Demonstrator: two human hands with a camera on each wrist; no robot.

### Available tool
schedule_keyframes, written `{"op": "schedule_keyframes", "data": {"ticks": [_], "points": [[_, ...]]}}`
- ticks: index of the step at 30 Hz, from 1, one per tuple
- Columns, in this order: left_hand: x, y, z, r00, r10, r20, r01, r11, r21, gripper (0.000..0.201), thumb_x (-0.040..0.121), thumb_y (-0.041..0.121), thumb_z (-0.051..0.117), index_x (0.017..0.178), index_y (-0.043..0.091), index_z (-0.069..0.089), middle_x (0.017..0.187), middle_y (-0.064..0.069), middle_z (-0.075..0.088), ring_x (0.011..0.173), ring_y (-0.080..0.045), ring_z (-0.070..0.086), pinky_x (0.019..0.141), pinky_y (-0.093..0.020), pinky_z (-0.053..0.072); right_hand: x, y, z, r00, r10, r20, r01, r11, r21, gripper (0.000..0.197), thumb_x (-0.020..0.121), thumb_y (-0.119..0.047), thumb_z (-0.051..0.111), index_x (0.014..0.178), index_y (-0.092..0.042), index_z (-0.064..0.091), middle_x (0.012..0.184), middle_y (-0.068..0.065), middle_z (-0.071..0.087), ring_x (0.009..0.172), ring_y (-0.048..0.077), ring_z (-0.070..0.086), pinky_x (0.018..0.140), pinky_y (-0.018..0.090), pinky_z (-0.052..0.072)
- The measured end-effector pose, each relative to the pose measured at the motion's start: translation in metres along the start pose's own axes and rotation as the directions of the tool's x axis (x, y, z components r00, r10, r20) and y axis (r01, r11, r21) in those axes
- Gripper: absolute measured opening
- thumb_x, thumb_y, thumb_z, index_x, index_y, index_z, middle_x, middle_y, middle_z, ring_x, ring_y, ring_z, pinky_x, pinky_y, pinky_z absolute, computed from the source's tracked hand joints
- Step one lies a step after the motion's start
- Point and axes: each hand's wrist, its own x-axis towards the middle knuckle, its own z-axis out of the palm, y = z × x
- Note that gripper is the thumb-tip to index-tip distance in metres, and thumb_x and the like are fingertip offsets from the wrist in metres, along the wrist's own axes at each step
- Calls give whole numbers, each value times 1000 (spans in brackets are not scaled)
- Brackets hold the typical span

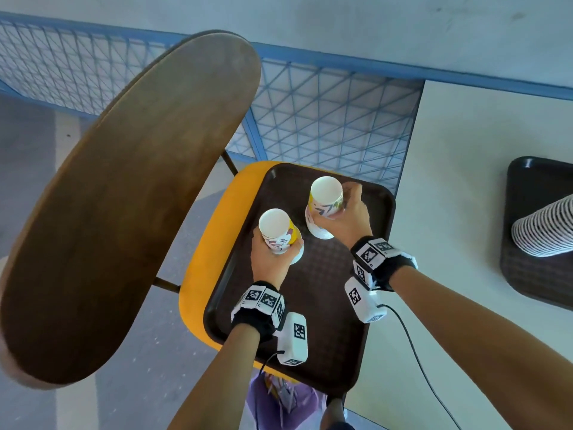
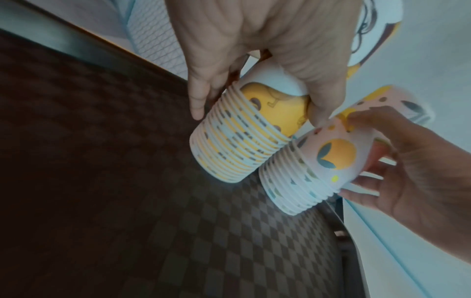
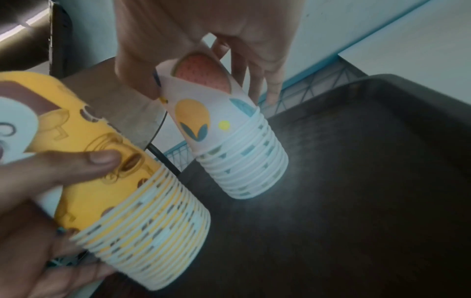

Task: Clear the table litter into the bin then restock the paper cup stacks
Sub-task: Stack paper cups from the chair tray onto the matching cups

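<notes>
Now, L hand point(image 1: 273, 259) & R hand point(image 1: 344, 215) gripping cup stacks point(image 1: 279, 234), tray point(image 1: 310, 305) centre.

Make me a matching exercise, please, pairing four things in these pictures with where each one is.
Things:
1. yellow cup stack
2. fruit-print cup stack
3. brown tray
4. third cup stack

Places:
A. on the yellow chair seat
B. lying on the far tray on the white table
C. gripped by the right hand
D. gripped by the left hand

Pairs: 1-D, 2-C, 3-A, 4-B
</notes>
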Motion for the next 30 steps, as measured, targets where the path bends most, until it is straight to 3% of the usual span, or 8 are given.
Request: {"op": "schedule_keyframes", "data": {"ticks": [4, 9, 13, 17, 21, 26, 30], "points": [[-3, -2, 4, 998, -50, 34, 49, 999, 19, 74, 68, 16, 80, 129, 20, 38, 112, 9, 51, 104, -7, 49, 94, -21, 37, -16, 21, -2, 994, -38, -100, 37, 999, -8, 78, 55, -29, 85, 119, -13, 43, 117, 6, 52, 112, 25, 53, 91, 32, 47], [-2, -10, 6, 996, -69, 51, 66, 997, 50, 74, 68, 17, 80, 128, 21, 37, 110, 8, 52, 101, -9, 51, 92, -22, 38, -22, 36, -2, 993, 110, 37, -110, 994, -22, 84, 60, -30, 82, 132, -21, 38, 134, 10, 46, 121, 23, 47, 98, 32, 40], [-3, -12, 9, 996, -81, 32, 79, 996, 48, 77, 68, 16, 79, 131, 21, 36, 111, 6, 53, 100, -9, 51, 90, -21, 38, -21, 39, 2, 987, 154, 41, -155, 988, 22, 80, 61, -32, 82, 130, -23, 40, 124, 4, 60, 114, 23, 57, 99, 39, 47], [-13, -16, 10, 996, -71, 47, 66, 994, 91, 77, 67, 18, 80, 130, 21, 37, 118, 0, 58, 107, -16, 56, 90, -23, 40, -27, 39, -1, 987, 147, 71, -150, 988, 27, 78, 64, -29, 81, 129, -22, 39, 121, 5, 62, 110, 24, 59, 94, 36, 48], [-26, -18, 7, 994, -75, 86, 67, 994, 89, 75, 67, 14, 79, 130, 20, 38, 111, 4, 55, 103, -11, 52, 91, -23, 39, -43, 39, -11, 982, 170, 82, -176, 981, 80, 76, 65, -24, 80, 129, -19, 40, 117, 3, 62, 103, 18, 57, 91, 31, 46], [-41, -2, 16, 980, -17, 196, -1, 996, 89, 75, 63, 17, 83, 126, 20, 42, 107, 6, 57, 104, -16, 56, 92, -25, 40, -75, 28, -59, 986, 148, 71, -159, 967, 198, 66, 66, -15, 80, 124, -16, 47, 106, -4, 61, 103, 17, 59, 96, 33, 48], [-62, 25, 44, 922, 85, 378, -131, 987, 98, 88, 42, 45, 77, 121, 20, 48, 106, 5, 62, 104, -17, 60, 97, -32, 45, -102, 23, -131, 991, 127, -50, -112, 965, 236, 63, 63, -19, 81, 119, -17, 52, 104, -6, 62, 100, 15, 61, 95, 32, 49]]}}
